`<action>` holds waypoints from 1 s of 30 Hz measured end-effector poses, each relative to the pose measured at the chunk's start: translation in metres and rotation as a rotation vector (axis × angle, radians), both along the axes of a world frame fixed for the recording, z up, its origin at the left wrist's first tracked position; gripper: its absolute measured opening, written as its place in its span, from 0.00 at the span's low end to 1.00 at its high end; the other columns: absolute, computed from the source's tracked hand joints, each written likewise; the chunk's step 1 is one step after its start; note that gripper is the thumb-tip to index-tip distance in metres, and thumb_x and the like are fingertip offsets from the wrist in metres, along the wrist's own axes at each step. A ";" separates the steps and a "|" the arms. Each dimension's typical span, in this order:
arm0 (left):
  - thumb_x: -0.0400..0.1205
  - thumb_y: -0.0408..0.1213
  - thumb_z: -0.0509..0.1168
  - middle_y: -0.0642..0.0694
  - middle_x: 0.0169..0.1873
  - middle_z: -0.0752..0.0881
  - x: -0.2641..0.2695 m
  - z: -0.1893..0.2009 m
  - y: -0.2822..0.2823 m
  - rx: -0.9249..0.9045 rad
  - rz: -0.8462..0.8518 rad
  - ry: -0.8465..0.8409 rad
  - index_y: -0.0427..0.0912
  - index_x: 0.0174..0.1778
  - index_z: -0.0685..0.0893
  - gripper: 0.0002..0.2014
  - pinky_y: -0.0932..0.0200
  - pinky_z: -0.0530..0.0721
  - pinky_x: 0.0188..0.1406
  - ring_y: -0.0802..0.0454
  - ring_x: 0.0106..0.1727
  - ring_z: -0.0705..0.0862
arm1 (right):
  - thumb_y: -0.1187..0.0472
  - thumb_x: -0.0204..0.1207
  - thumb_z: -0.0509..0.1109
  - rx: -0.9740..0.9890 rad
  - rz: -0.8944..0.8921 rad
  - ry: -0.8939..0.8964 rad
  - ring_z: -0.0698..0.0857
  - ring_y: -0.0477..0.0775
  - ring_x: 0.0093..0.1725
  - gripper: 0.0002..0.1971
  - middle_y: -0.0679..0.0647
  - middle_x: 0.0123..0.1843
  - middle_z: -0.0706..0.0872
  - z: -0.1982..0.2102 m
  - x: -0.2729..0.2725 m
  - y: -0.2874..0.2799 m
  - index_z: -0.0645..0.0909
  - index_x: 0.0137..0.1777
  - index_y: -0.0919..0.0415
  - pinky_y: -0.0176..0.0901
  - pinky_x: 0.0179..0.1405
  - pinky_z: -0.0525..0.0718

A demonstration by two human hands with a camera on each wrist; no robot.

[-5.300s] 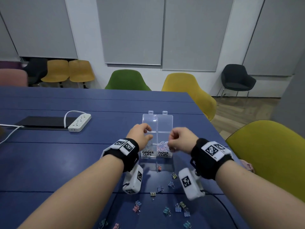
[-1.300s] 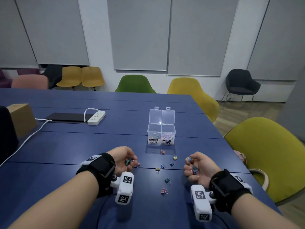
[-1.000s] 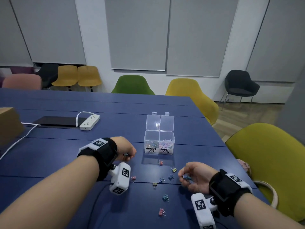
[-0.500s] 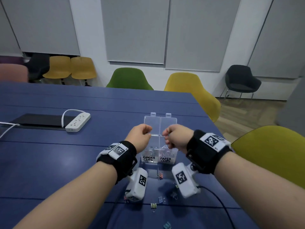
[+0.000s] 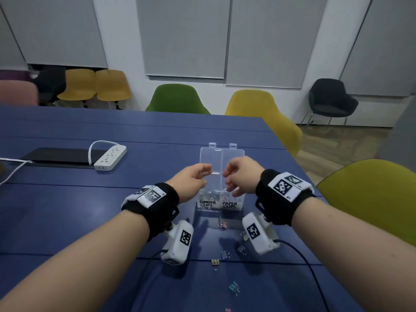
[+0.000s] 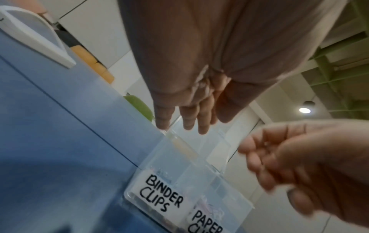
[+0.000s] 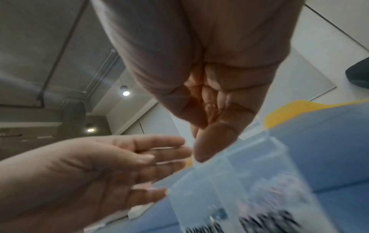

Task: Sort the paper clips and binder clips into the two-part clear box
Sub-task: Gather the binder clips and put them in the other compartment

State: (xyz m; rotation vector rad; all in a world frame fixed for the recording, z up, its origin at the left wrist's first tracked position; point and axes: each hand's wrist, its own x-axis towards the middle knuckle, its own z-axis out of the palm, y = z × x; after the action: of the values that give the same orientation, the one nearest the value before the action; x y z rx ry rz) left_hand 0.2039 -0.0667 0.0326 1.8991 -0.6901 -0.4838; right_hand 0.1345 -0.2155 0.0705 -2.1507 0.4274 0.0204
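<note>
Lying nearest, behind both wrists on the smooth blue table [image 5: 67, 212]: loose binder clips, seven countable, small folded-metal bodies with wire loops. One pink clip [image 5: 228, 309] cut off at the bottom edge; one teal clip [image 5: 233, 286] ahead of it; one yellow clip [image 5: 215, 262] and one pale blue clip [image 5: 224, 254] below and between the wrists; two more clips [image 5: 242, 248] partly hidden beside the right wrist camera; one pinkish clip [image 5: 222, 225] just short of the box front.

Hovering side by side over the box: left hand [image 5: 190, 184] with fingers [image 6: 187, 118] extended and spread, gripping nothing; right hand [image 5: 242, 175] with fingers [image 6: 257, 159] loosely bent and apart, gripping nothing visible.

Standing directly under the fingertips of both hands: one two-part clear box [image 5: 220, 202], rigid transparent plastic, rectangular, split by a centre wall. Two white labels on the front, hand-lettered "BINDER CLIPS" below the left hand and "PAPER CLIPS" below the right. Holding a pale tangle of paper clips [image 6: 211, 209] in the right part; contents of the left part too blurred for counting. Rising beyond the fingertips: hinged double lid [image 5: 221, 155], open, with two small tabs.

Lying far left of the left hand: one white power strip [image 5: 110, 158] with looped cord, beside one flat black pad [image 5: 56, 155].
</note>
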 end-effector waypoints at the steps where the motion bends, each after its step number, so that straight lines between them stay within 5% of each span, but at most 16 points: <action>1: 0.83 0.21 0.57 0.44 0.65 0.82 -0.005 0.001 0.006 0.032 0.031 -0.090 0.39 0.68 0.77 0.19 0.66 0.77 0.59 0.52 0.68 0.79 | 0.76 0.76 0.58 -0.073 0.044 0.058 0.83 0.57 0.31 0.12 0.60 0.34 0.81 -0.007 -0.010 -0.005 0.76 0.37 0.61 0.44 0.25 0.87; 4: 0.78 0.31 0.66 0.49 0.47 0.84 -0.018 -0.001 0.029 0.304 0.048 -0.310 0.47 0.49 0.81 0.07 0.59 0.83 0.49 0.51 0.47 0.83 | 0.73 0.70 0.68 -0.342 0.227 0.336 0.88 0.62 0.38 0.09 0.59 0.39 0.86 -0.033 -0.036 -0.018 0.81 0.38 0.56 0.55 0.43 0.91; 5: 0.76 0.35 0.70 0.50 0.45 0.83 -0.023 -0.004 0.038 0.464 0.008 -0.316 0.48 0.48 0.80 0.08 0.56 0.84 0.49 0.50 0.45 0.83 | 0.69 0.69 0.71 -0.428 0.277 0.415 0.89 0.62 0.43 0.08 0.59 0.45 0.87 -0.039 -0.043 -0.018 0.82 0.44 0.56 0.55 0.47 0.90; 8: 0.69 0.49 0.77 0.50 0.45 0.82 -0.043 -0.015 0.058 0.831 -0.103 -0.134 0.50 0.52 0.76 0.22 0.56 0.85 0.34 0.50 0.33 0.83 | 0.54 0.66 0.79 -0.680 0.376 0.431 0.84 0.59 0.60 0.27 0.54 0.59 0.82 -0.052 -0.057 -0.012 0.78 0.66 0.55 0.49 0.58 0.85; 11: 0.65 0.53 0.80 0.49 0.43 0.81 -0.062 -0.021 0.059 0.796 -0.112 -0.025 0.48 0.56 0.75 0.29 0.56 0.85 0.35 0.48 0.34 0.83 | 0.51 0.63 0.82 -0.636 0.412 0.402 0.83 0.58 0.57 0.29 0.54 0.57 0.79 -0.055 -0.064 -0.002 0.77 0.63 0.54 0.48 0.57 0.85; 15: 0.65 0.56 0.78 0.48 0.56 0.82 -0.087 -0.020 0.043 0.868 -0.187 -0.239 0.49 0.62 0.76 0.33 0.52 0.85 0.56 0.47 0.54 0.84 | 0.53 0.63 0.82 -0.606 0.460 0.424 0.85 0.60 0.51 0.26 0.56 0.55 0.82 -0.051 -0.075 0.016 0.76 0.59 0.56 0.50 0.49 0.86; 21: 0.71 0.48 0.76 0.42 0.61 0.79 -0.112 -0.030 0.017 0.819 -0.184 -0.407 0.44 0.63 0.78 0.27 0.56 0.79 0.51 0.44 0.58 0.82 | 0.55 0.65 0.81 -0.674 0.471 0.360 0.84 0.59 0.57 0.30 0.58 0.63 0.84 -0.057 -0.083 0.035 0.75 0.65 0.59 0.44 0.50 0.80; 24: 0.75 0.40 0.73 0.42 0.57 0.84 -0.114 -0.032 0.011 0.766 -0.158 -0.430 0.42 0.56 0.82 0.15 0.57 0.79 0.54 0.43 0.59 0.83 | 0.58 0.68 0.79 -0.678 0.485 0.286 0.82 0.61 0.63 0.28 0.59 0.65 0.82 -0.059 -0.086 0.042 0.76 0.67 0.61 0.44 0.54 0.79; 26: 0.76 0.36 0.70 0.44 0.49 0.86 -0.111 -0.032 0.012 0.773 -0.156 -0.435 0.47 0.39 0.81 0.04 0.58 0.80 0.51 0.44 0.54 0.85 | 0.59 0.70 0.77 -0.676 0.489 0.244 0.82 0.61 0.64 0.24 0.60 0.65 0.83 -0.063 -0.087 0.045 0.77 0.65 0.62 0.44 0.56 0.79; 30: 0.74 0.34 0.70 0.53 0.34 0.81 -0.100 -0.042 0.020 0.722 -0.082 -0.391 0.51 0.27 0.72 0.15 0.65 0.76 0.42 0.52 0.42 0.80 | 0.58 0.69 0.78 -0.675 0.497 0.278 0.83 0.58 0.55 0.17 0.58 0.61 0.85 -0.066 -0.081 0.043 0.79 0.56 0.59 0.44 0.48 0.79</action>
State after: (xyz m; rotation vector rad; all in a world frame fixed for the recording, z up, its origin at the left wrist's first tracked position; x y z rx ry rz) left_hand 0.1039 -0.0467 -0.0092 2.6977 -0.9302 -0.4508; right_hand 0.0534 -0.1721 0.0041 -2.8881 0.0332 0.5257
